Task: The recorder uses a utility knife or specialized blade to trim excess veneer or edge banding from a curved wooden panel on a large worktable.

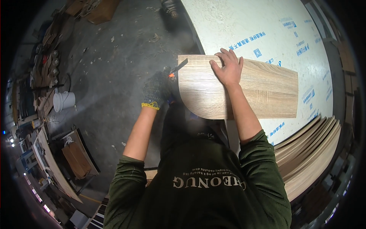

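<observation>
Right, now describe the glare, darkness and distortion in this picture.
In the head view, edges bend toward a black rim; also in the head view, pale glare picks out grain on the wooden board near its curved end; head view again, the gloved left hand is dark, its details hard to make out.

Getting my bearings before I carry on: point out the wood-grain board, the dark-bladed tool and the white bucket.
Wood-grain board (257, 82): head view, on its top face, away from the rounded end.
Dark-bladed tool (181, 65): head view, on its blade.
White bucket (65, 101): head view, on its outer side.
</observation>
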Available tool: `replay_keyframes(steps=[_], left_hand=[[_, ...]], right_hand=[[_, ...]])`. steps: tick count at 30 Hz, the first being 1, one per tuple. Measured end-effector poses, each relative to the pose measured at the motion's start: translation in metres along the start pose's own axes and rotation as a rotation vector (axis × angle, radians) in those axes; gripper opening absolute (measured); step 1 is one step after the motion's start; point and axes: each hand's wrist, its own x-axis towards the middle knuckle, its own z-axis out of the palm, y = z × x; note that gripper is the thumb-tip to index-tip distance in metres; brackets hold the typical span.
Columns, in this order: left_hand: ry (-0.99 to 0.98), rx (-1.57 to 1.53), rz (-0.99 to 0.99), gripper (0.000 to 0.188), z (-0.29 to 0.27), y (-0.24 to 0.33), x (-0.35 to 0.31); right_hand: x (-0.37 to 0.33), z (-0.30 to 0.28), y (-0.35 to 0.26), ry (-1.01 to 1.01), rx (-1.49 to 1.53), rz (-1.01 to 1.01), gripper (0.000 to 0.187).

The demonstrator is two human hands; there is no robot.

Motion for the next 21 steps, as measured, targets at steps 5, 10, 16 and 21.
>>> replay_keyframes(steps=[5, 10, 16, 21], left_hand=[[0.187, -0.05, 0.081, 0.04, 0.017, -0.017, 0.013], [0.135, -0.038, 0.074, 0.042, 0.008, -0.014, 0.035], [-0.029, -0.008, -0.119, 0.043, 0.009, -0.046, 0.068], [0.068, -0.257, -0.112, 0.037, -0.011, -0.033, 0.05]], right_hand=[[0.0, 0.001, -0.001, 0.003, 0.012, -0.014, 0.042], [-0.001, 0.0, 0.0, 0.015, 0.005, -0.012, 0.043], [0.0, -0.001, -0.009, 0.005, 0.006, -0.02, 0.042], [-0.003, -0.001, -0.002, 0.014, -0.025, 0.013, 0.041]])
